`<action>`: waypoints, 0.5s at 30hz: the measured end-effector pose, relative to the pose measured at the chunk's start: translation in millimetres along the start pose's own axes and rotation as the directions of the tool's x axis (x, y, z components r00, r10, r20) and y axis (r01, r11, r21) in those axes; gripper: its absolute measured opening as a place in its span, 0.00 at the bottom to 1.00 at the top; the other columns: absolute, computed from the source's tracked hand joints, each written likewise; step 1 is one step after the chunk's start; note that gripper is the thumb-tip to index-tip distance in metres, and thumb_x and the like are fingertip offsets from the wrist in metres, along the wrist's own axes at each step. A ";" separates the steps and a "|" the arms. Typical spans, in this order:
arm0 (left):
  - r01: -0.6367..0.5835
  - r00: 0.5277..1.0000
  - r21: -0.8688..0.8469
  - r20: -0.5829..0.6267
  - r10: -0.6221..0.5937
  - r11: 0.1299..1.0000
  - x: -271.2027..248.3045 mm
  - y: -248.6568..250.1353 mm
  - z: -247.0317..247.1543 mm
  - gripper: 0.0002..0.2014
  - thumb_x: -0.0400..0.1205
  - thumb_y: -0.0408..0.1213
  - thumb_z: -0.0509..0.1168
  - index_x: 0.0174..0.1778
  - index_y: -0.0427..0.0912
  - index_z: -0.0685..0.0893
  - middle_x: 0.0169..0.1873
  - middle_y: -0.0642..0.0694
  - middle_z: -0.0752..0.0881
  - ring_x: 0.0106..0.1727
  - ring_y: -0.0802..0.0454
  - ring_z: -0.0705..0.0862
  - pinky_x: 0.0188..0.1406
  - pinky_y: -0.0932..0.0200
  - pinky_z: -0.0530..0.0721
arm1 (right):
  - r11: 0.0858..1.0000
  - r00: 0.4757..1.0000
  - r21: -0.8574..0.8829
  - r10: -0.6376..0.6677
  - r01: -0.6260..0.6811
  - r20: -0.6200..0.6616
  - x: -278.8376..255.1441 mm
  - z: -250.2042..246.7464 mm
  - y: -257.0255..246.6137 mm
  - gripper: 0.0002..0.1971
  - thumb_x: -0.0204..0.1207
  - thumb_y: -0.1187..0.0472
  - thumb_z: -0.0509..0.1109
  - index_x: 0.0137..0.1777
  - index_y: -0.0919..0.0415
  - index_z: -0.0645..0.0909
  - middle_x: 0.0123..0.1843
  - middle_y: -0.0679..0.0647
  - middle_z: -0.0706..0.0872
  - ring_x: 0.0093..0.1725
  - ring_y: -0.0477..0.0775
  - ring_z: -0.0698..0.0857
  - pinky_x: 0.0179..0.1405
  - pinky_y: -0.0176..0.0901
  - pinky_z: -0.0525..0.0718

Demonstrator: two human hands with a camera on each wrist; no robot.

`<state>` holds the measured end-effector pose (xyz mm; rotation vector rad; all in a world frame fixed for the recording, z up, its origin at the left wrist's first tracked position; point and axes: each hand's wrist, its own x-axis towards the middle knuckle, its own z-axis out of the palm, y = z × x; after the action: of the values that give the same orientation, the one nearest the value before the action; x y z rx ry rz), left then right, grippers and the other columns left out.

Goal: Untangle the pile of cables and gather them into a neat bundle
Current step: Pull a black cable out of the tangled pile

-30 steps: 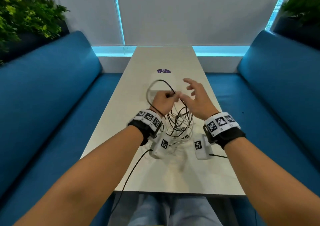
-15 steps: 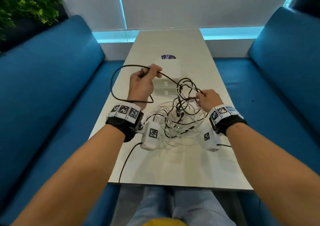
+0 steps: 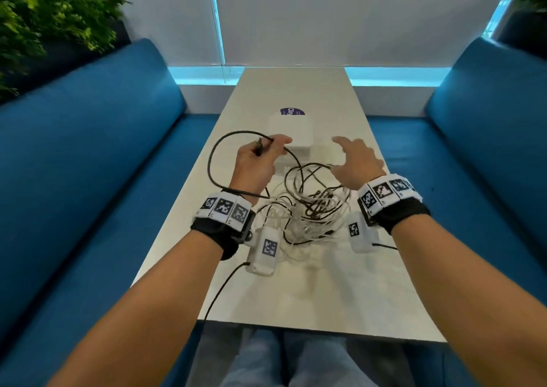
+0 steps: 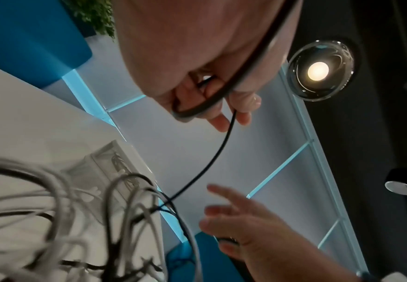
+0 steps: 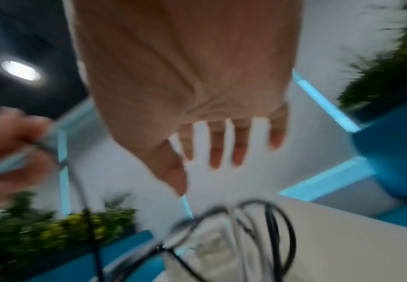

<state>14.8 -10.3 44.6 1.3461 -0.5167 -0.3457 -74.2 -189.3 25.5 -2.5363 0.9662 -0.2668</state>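
Since half a second ago, the right hand [image 3: 356,161] has released the tangle and lifted clear of it, fingers spread and straight, holding nothing. The left hand [image 3: 257,161] has kept its grip on the black cable [image 3: 210,161] and remains raised at the left of the pile.

The counter [image 3: 296,292] runs between two blue benches [image 3: 88,164]. On it, beyond the hands, lies a white box [image 3: 291,133]. The cable pile [image 3: 305,212], mixed white and black strands, rests on the counter between the two wrists.

The head view shows the black cable arcing in a loop left of the left hand and back under that wrist. Only the left wrist view shows the cable pinched between thumb and fingers [image 4: 221,122], one strand dropping from there into the pile [image 4: 130,209]. The right wrist view, blurred, confirms the spread fingers [image 5: 216,152] above the cable loops [image 5: 269,229], apart from them.
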 end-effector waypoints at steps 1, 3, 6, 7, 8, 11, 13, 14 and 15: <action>-0.007 1.000 -0.010 0.010 0.008 1.000 -0.4 2.0 4.9 0.08 0.85 0.32 0.63 0.44 0.39 0.86 0.36 0.45 0.83 0.15 0.67 0.72 0.18 0.77 0.67 | 0.990 0.992 0.065 -0.125 0.123 0.031 -5.5 -3.1 -6.9 0.30 0.74 0.62 0.69 0.76 0.42 0.69 0.61 0.52 0.78 0.62 0.57 0.79 0.63 0.52 0.77; -0.011 1.000 -0.049 0.027 0.012 0.999 -1.0 4.6 12.7 0.07 0.85 0.32 0.63 0.44 0.38 0.86 0.36 0.44 0.83 0.14 0.66 0.70 0.17 0.76 0.66 | 0.951 0.946 0.193 -0.276 0.243 0.169 -17.3 -5.5 -17.4 0.22 0.74 0.60 0.73 0.68 0.45 0.80 0.51 0.50 0.83 0.50 0.51 0.83 0.52 0.42 0.77; -0.004 0.999 -0.096 0.036 0.007 0.995 2.9 2.0 15.3 0.08 0.84 0.33 0.64 0.42 0.42 0.87 0.34 0.45 0.85 0.14 0.63 0.66 0.15 0.71 0.63 | 0.925 0.903 0.263 -0.341 0.273 0.261 -24.8 -2.4 -21.5 0.08 0.76 0.56 0.73 0.54 0.50 0.87 0.46 0.51 0.88 0.46 0.49 0.84 0.50 0.43 0.79; 0.010 0.999 -0.103 0.049 -0.005 0.995 3.3 -0.4 14.5 0.07 0.84 0.34 0.65 0.44 0.42 0.87 0.34 0.45 0.85 0.15 0.62 0.64 0.15 0.70 0.63 | 0.912 0.903 0.304 -0.353 0.274 0.244 -25.1 0.1 -20.7 0.06 0.77 0.56 0.73 0.51 0.53 0.88 0.43 0.50 0.89 0.43 0.48 0.85 0.49 0.43 0.81; 0.020 0.998 -0.079 0.069 -0.014 0.997 5.2 -6.6 12.8 0.05 0.83 0.34 0.66 0.47 0.43 0.88 0.33 0.47 0.86 0.15 0.62 0.63 0.14 0.70 0.63 | 0.901 0.911 0.338 -0.353 0.270 0.212 -26.6 1.0 -20.6 0.05 0.77 0.57 0.72 0.49 0.56 0.88 0.39 0.49 0.88 0.38 0.46 0.85 0.45 0.43 0.81; -0.027 0.985 0.177 0.173 -0.004 0.984 5.1 -27.7 12.5 0.13 0.79 0.32 0.71 0.59 0.40 0.87 0.31 0.55 0.87 0.23 0.66 0.77 0.28 0.72 0.77 | 0.855 0.941 0.442 -0.332 0.272 0.063 -27.0 -1.5 -19.5 0.05 0.79 0.62 0.70 0.47 0.57 0.88 0.32 0.46 0.86 0.28 0.37 0.82 0.35 0.34 0.78; -0.082 0.964 0.233 0.266 0.018 0.969 1.3 -40.1 15.2 0.16 0.76 0.31 0.75 0.60 0.41 0.87 0.36 0.50 0.88 0.37 0.62 0.84 0.45 0.64 0.82 | 0.833 0.945 0.476 -0.327 0.281 0.013 -25.5 -5.8 -18.4 0.06 0.78 0.65 0.71 0.46 0.56 0.89 0.33 0.49 0.88 0.27 0.35 0.82 0.33 0.31 0.78; -0.098 0.961 0.240 0.275 0.029 0.966 -0.4 -43.3 17.4 0.15 0.74 0.32 0.76 0.57 0.43 0.89 0.37 0.48 0.88 0.39 0.60 0.84 0.47 0.62 0.81 | 0.829 0.946 0.487 -0.323 0.276 0.013 -23.8 -6.9 -16.9 0.07 0.77 0.66 0.71 0.44 0.55 0.89 0.34 0.50 0.89 0.29 0.36 0.84 0.33 0.31 0.79; -0.111 0.965 0.265 0.259 0.040 0.958 -0.8 -46.5 19.2 0.13 0.72 0.34 0.77 0.53 0.46 0.90 0.36 0.47 0.88 0.38 0.60 0.83 0.45 0.63 0.80 | 0.823 0.948 0.501 -0.317 0.268 0.015 -22.8 -7.1 -15.4 0.08 0.76 0.66 0.72 0.41 0.52 0.89 0.34 0.50 0.89 0.31 0.38 0.85 0.35 0.33 0.81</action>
<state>6.3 -35.0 1.6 1.5572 -0.8528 -0.3938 -84.3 -165.8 37.9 -2.1781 0.3904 -0.4159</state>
